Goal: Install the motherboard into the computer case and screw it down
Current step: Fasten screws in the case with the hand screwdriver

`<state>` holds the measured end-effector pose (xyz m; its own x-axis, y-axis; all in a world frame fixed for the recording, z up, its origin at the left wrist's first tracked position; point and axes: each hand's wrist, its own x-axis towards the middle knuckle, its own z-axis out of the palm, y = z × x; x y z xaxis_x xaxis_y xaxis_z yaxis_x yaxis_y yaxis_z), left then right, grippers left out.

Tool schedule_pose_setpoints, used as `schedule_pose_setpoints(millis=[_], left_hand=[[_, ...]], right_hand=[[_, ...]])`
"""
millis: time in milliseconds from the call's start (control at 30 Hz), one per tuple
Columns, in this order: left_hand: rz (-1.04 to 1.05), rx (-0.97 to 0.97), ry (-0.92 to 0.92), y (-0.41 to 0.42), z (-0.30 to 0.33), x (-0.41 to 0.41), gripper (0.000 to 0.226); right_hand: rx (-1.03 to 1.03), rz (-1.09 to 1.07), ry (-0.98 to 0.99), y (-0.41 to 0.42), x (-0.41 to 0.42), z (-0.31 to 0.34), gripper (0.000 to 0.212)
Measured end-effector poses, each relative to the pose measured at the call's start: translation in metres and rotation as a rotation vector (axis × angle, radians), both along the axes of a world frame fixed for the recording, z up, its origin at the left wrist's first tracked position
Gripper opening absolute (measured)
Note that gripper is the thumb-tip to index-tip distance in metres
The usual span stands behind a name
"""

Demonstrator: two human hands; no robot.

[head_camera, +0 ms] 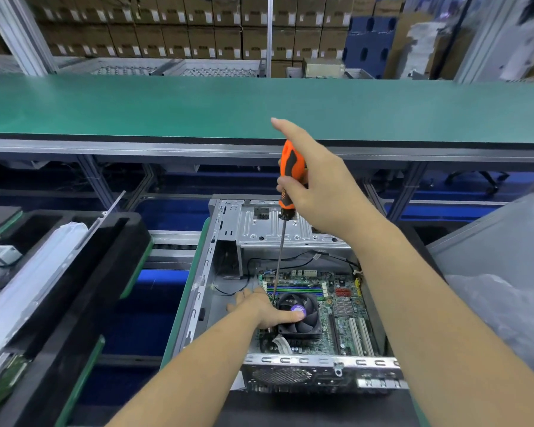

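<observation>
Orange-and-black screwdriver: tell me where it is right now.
In the head view, the orange-and-black screwdriver stands nearly upright at centre, gripped by the right hand, its tip down at the green motherboard beside the black cooler fan, near the left hand.

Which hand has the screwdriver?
The right hand grips the orange-handled screwdriver. The left hand holds no tool, resting beside the cooler fan.

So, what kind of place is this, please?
Probably a computer assembly line in a factory: a long green workbench, stacked cardboard boxes behind it, and an open computer case holding a motherboard.
</observation>
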<state>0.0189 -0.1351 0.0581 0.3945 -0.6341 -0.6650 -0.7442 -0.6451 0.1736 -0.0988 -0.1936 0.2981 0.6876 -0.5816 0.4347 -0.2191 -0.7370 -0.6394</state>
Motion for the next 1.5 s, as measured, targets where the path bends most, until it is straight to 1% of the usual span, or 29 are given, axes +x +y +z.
schedule_pose_setpoints(millis=[67, 133, 200, 267, 300, 367, 433, 533, 600, 733, 767, 867, 1000, 1133, 1300, 1500], left_hand=[[0.01, -0.073, 0.0, 0.0, -0.003, 0.001, 0.152], [0.015, -0.139, 0.004, 0.0, -0.003, 0.001, 0.148], [0.022, -0.191, 0.02, 0.0, -0.004, 0.0, 0.144], [0.009, -0.258, 0.032, 0.0, -0.002, 0.0, 0.138], [-0.03, -0.307, 0.016, 0.0, -0.001, 0.001, 0.133], [-0.185, -0.416, -0.054, 0.0, 0.004, 0.001, 0.119], [-0.352, -0.481, -0.108, -0.002, 0.009, -0.002, 0.115], [-0.567, -0.461, -0.097, -0.004, 0.011, -0.011, 0.119], [-0.662, -0.43, -0.117, -0.004, 0.01, -0.017, 0.116], [-0.648, -0.443, -0.096, -0.006, 0.012, -0.02, 0.094], [-0.644, -0.445, -0.089, -0.006, 0.013, -0.021, 0.091], [-0.656, -0.435, -0.106, -0.008, 0.015, -0.024, 0.094], [-0.72, -0.343, -0.161, -0.012, 0.012, -0.031, 0.11], [-0.691, -0.332, -0.138, -0.011, 0.008, -0.033, 0.105], [-0.701, -0.351, -0.136, -0.009, 0.005, -0.032, 0.107], [-0.724, -0.283, -0.141, -0.013, 0.006, -0.033, 0.11]], right_hand=[[0.024, 0.021, -0.04, 0.001, 0.0, 0.0, 0.078], [0.003, 0.009, -0.07, 0.002, -0.001, -0.002, 0.078], [-0.019, -0.043, -0.123, -0.002, -0.003, -0.001, 0.074], [0.008, -0.079, -0.205, -0.007, -0.007, 0.004, 0.07], [0.026, -0.089, -0.239, -0.011, -0.008, 0.006, 0.068], [0.016, -0.12, -0.267, -0.017, -0.012, 0.012, 0.062], [-0.02, -0.148, -0.267, -0.022, -0.016, 0.016, 0.055], [-0.059, -0.164, -0.251, -0.027, -0.023, 0.016, 0.052], [-0.089, -0.174, -0.245, -0.028, -0.028, 0.015, 0.053], [-0.174, -0.226, -0.234, -0.035, -0.038, 0.013, 0.052], [-0.185, -0.239, -0.229, -0.037, -0.041, 0.011, 0.052], [-0.173, -0.264, -0.209, -0.041, -0.046, 0.004, 0.051], [-0.115, -0.266, -0.21, -0.043, -0.047, -0.006, 0.052], [-0.093, -0.273, -0.203, -0.046, -0.047, -0.011, 0.052], [-0.083, -0.293, -0.185, -0.046, -0.048, -0.017, 0.052], [-0.059, -0.294, -0.201, -0.049, -0.052, -0.015, 0.051]])
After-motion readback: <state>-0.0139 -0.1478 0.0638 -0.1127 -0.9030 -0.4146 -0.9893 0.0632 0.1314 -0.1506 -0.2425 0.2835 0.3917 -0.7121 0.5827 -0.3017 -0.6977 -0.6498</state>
